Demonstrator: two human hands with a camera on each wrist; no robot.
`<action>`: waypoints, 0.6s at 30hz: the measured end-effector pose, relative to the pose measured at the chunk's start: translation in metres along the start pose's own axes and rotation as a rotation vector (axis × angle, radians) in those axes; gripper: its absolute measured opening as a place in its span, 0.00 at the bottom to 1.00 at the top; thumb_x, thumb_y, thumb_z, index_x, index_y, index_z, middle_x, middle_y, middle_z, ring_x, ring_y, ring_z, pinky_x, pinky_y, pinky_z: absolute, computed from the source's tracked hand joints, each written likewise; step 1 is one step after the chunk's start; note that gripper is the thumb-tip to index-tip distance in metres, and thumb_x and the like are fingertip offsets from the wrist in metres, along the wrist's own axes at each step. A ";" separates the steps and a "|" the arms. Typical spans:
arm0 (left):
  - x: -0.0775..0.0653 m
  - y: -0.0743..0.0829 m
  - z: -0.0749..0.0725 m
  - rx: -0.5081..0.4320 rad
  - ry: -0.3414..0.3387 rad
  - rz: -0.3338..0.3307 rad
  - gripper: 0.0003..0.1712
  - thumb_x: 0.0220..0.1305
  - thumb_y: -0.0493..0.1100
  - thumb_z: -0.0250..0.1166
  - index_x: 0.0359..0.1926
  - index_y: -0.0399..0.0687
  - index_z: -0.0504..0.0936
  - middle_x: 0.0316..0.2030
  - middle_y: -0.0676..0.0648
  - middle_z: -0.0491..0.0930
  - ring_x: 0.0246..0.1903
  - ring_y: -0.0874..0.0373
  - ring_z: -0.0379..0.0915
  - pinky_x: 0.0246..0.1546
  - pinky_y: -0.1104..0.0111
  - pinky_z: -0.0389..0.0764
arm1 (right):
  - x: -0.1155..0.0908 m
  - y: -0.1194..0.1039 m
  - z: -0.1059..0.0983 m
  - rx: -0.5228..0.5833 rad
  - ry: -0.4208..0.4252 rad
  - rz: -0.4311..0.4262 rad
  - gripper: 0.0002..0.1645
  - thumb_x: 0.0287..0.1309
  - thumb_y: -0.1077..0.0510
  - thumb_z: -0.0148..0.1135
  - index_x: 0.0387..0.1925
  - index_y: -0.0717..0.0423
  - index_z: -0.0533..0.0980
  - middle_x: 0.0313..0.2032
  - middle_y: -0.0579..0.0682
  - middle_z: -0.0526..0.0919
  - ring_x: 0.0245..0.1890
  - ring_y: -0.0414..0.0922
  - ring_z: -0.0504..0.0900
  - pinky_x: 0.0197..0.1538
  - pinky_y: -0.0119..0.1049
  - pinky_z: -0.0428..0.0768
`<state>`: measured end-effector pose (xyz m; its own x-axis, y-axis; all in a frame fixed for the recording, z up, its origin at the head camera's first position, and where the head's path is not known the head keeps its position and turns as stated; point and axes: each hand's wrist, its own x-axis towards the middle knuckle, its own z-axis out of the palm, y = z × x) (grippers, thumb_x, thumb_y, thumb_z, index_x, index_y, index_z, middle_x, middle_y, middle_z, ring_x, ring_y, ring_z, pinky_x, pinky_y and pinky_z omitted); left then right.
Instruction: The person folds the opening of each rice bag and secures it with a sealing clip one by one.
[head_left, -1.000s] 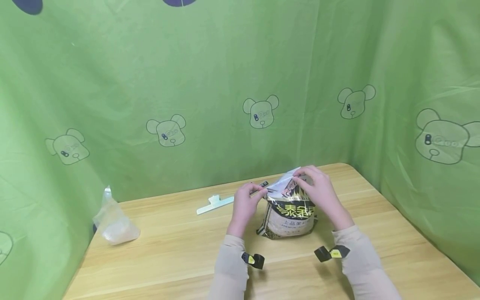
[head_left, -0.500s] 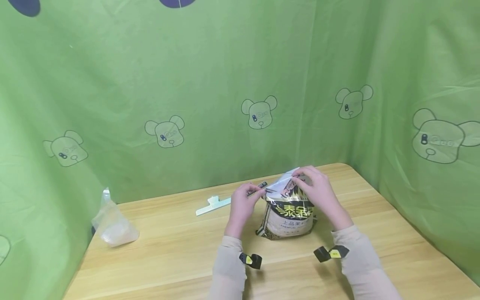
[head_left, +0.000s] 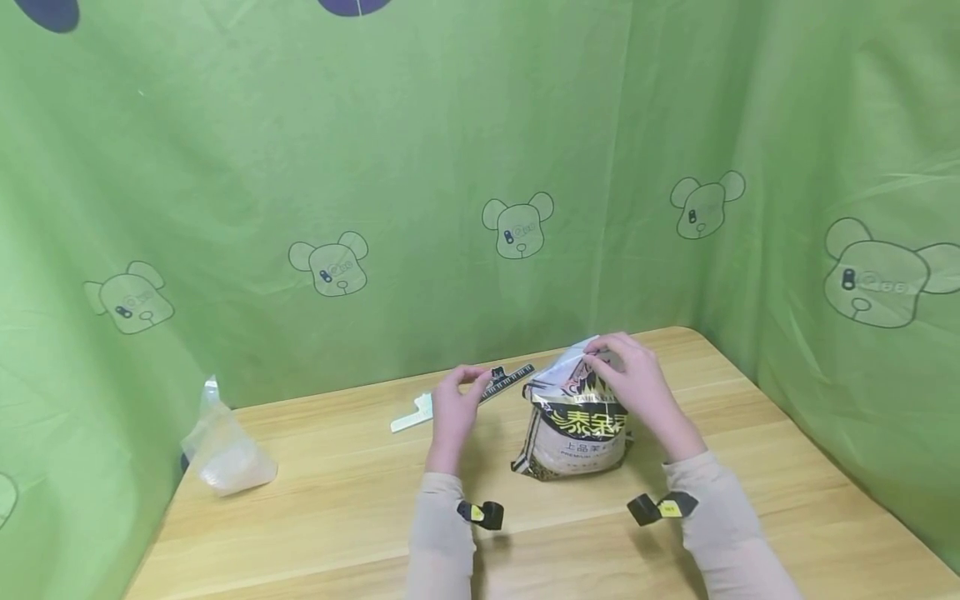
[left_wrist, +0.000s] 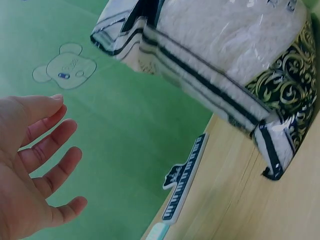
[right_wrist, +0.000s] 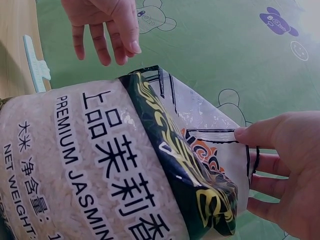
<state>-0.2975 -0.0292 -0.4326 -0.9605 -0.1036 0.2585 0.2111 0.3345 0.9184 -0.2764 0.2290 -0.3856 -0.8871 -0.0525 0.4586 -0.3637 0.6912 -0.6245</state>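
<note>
A bag of jasmine rice (head_left: 581, 446) stands on the table, its clear front showing white grains. My right hand (head_left: 633, 375) pinches the folded-over top of the bag between thumb and fingers, as the right wrist view shows at the bag's top edge (right_wrist: 215, 122). My left hand (head_left: 457, 408) is off the bag to its left, fingers loosely bent and apart with nothing between them in the left wrist view. Behind that hand lie a black clip with a piano-key pattern (left_wrist: 185, 177) and a pale mint clip (head_left: 408, 419), partly hidden by the hand in the head view.
A knotted clear plastic bag (head_left: 236, 458) with white contents sits at the table's left edge. Green curtain (head_left: 420, 167) with bear faces hangs close behind and on both sides of the wooden table (head_left: 337, 517).
My left hand has let go of the rice bag's top left corner and moved left, over toward the clips. The right hand keeps its hold, nearly still.
</note>
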 end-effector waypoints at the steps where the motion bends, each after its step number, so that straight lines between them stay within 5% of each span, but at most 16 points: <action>1: 0.001 -0.001 -0.001 -0.004 0.006 -0.003 0.10 0.63 0.49 0.66 0.41 0.50 0.85 0.44 0.46 0.86 0.49 0.49 0.79 0.56 0.51 0.76 | 0.000 0.000 -0.001 0.001 0.001 0.002 0.11 0.64 0.58 0.60 0.44 0.59 0.78 0.51 0.62 0.80 0.56 0.61 0.75 0.62 0.64 0.69; 18: 0.012 -0.028 0.002 -0.054 0.095 -0.036 0.15 0.61 0.49 0.67 0.45 0.46 0.83 0.45 0.45 0.85 0.51 0.48 0.77 0.57 0.50 0.74 | -0.001 0.002 -0.001 0.011 0.003 -0.006 0.10 0.64 0.57 0.61 0.44 0.58 0.78 0.50 0.61 0.81 0.54 0.59 0.76 0.61 0.63 0.70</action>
<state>-0.3152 -0.0375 -0.4557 -0.9465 -0.2040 0.2501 0.1887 0.2788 0.9416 -0.2761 0.2312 -0.3864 -0.8841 -0.0547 0.4641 -0.3722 0.6831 -0.6283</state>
